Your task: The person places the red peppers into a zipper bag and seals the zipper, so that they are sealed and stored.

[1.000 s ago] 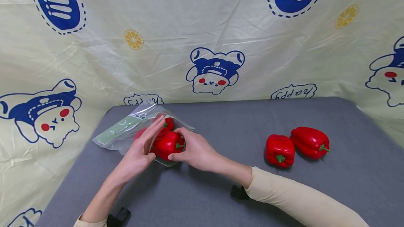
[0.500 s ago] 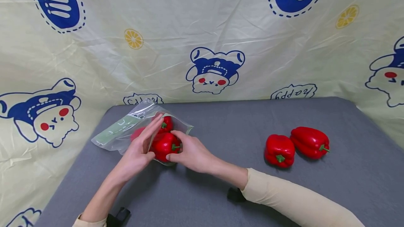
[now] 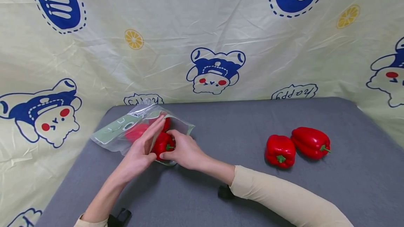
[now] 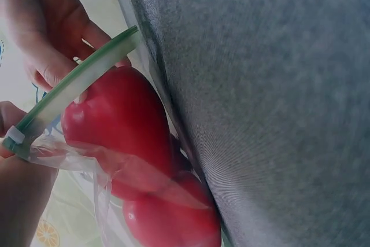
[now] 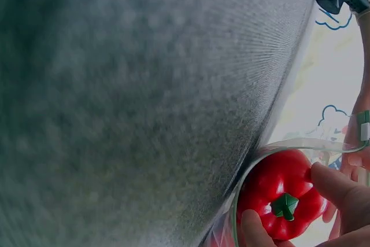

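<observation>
A clear zip bag [image 3: 116, 144] with a pale green printed panel lies on its side, its mouth facing right. My left hand [image 3: 139, 153] holds the near lip of the mouth between thumb and long straight fingers, near the white slider [image 4: 15, 135]. My right hand [image 3: 186, 151] grips a red bell pepper [image 3: 162, 144] by its stem end, thumb and fingers spread around it. That pepper sits inside the mouth, green stem [image 5: 284, 206] outward. Deeper in the bag lie two other red bell peppers, one at the left [image 3: 135, 132] and one behind [image 3: 166, 124].
On the right of the grey cloth-covered table [image 3: 233, 122] sit two more red peppers, a blocky one [image 3: 280, 151] and a longer one [image 3: 310, 143], nearly touching. A printed pale curtain [image 3: 170, 69] hangs behind the table's far edge.
My right hand has moved left, taking its pepper further into the bag. The pepper at the bag's left now shows more plainly. My left hand has stayed nearly still.
</observation>
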A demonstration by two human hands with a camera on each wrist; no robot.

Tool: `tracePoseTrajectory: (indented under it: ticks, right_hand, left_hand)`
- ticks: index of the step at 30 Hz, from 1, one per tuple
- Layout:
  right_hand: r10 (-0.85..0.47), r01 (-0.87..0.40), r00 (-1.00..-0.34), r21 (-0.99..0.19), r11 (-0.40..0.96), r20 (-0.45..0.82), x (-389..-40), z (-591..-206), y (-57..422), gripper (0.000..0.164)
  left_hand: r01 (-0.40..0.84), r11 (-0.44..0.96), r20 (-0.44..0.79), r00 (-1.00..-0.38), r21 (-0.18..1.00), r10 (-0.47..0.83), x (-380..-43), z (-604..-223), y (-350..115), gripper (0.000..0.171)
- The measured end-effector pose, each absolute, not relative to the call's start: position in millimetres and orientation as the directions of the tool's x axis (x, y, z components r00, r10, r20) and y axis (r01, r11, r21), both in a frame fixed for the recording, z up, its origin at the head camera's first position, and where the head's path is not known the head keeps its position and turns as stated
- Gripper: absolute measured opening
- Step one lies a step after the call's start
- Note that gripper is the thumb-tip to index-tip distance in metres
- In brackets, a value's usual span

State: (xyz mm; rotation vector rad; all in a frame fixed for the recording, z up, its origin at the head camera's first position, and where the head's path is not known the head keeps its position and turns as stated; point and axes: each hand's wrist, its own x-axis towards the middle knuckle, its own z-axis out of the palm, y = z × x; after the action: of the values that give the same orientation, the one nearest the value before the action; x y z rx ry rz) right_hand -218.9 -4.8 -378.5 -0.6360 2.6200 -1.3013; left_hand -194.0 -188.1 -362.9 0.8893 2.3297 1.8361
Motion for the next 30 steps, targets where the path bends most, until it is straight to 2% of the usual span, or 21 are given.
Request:
tracePoseTrajectory:
  ticks: [14,30]
  right_hand:
    - [-0.474,-0.308,-0.88,-0.801,0.514,0.034,-220.7,-377.9,-0.1,0.067]
    - [-0.476,-0.33,-0.878,-0.783,0.527,0.049,-211.0,-366.1,24.7,0.066]
  left_hand:
    - [0.381,0.112,0.298,-0.847,0.918,0.44,-195.9,-361.8,-189.6,0.101]
    - [0.375,0.161,0.28,-0.862,0.913,0.423,-195.6,-360.5,-190.9,0.102]
